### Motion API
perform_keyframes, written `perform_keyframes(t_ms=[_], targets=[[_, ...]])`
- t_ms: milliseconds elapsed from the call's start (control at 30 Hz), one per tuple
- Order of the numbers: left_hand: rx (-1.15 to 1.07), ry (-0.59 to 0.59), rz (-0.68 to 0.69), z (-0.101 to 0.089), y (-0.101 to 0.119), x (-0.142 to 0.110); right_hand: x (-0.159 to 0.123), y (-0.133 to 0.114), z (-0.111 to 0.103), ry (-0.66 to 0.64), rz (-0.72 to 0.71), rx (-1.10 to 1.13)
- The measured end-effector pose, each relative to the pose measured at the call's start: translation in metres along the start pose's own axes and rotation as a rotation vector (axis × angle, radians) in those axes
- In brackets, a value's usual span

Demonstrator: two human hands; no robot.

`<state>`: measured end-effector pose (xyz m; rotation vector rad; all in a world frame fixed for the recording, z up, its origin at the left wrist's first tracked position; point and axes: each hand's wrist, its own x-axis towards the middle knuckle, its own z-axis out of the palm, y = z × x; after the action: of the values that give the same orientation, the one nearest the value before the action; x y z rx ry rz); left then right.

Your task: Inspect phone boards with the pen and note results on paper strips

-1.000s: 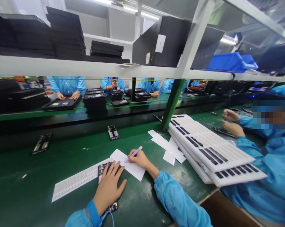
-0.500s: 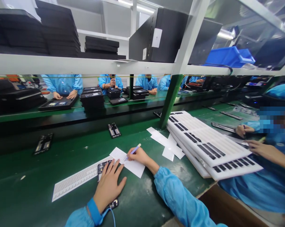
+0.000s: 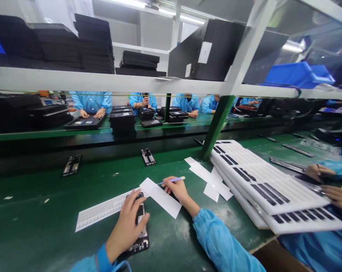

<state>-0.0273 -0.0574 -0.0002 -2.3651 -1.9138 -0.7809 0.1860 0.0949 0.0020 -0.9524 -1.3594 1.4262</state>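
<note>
The phone frame point(image 3: 141, 245) lies flat on the green bench point(image 3: 83, 249), at seven o'clock in the view, under the spread, loosely bent fingers of the left hand point(image 3: 127, 230). The broad frame calls for light, even pressure from that hand, best borne by its rim rather than the exposed parts. The long printed sheet point(image 3: 100, 213), at ten o'clock from the frame, is better left flat, free of the fingers' drag. The small white sheet point(image 3: 164, 200), between one and two o'clock from the frame, could slide or turn if brushed. The right hand point(image 3: 175, 189) pinches a purple pen point(image 3: 172, 180) in a narrow grip; a low, relaxed wrist would suit it. Whether the tip touches paper, I cannot tell. As for looks, the frame is a dark, open rectangle, partly hidden by the hand, with a silvery midsection and small, shiny components crowding its near end.
</note>
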Motion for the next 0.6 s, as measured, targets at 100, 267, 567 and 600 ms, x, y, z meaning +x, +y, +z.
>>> perform_keyframes(t_ms=[100,267,567,600], targets=[[0.027,0.028,-0.063,-0.013,-0.032,-0.019,-0.011,0.001,0.021,0.097,-0.032,0.022],[0.142,0.007,-0.087,-0.012,-0.058,-0.028,-0.041,0.008,0.080,-0.040,0.026,0.055],[0.156,0.010,-0.056,-0.007,-0.052,-0.027,-0.052,0.017,0.110,-0.110,0.078,-0.034],[0.153,0.008,-0.055,-0.007,-0.052,-0.027,-0.052,0.017,0.109,-0.110,0.078,-0.043]])
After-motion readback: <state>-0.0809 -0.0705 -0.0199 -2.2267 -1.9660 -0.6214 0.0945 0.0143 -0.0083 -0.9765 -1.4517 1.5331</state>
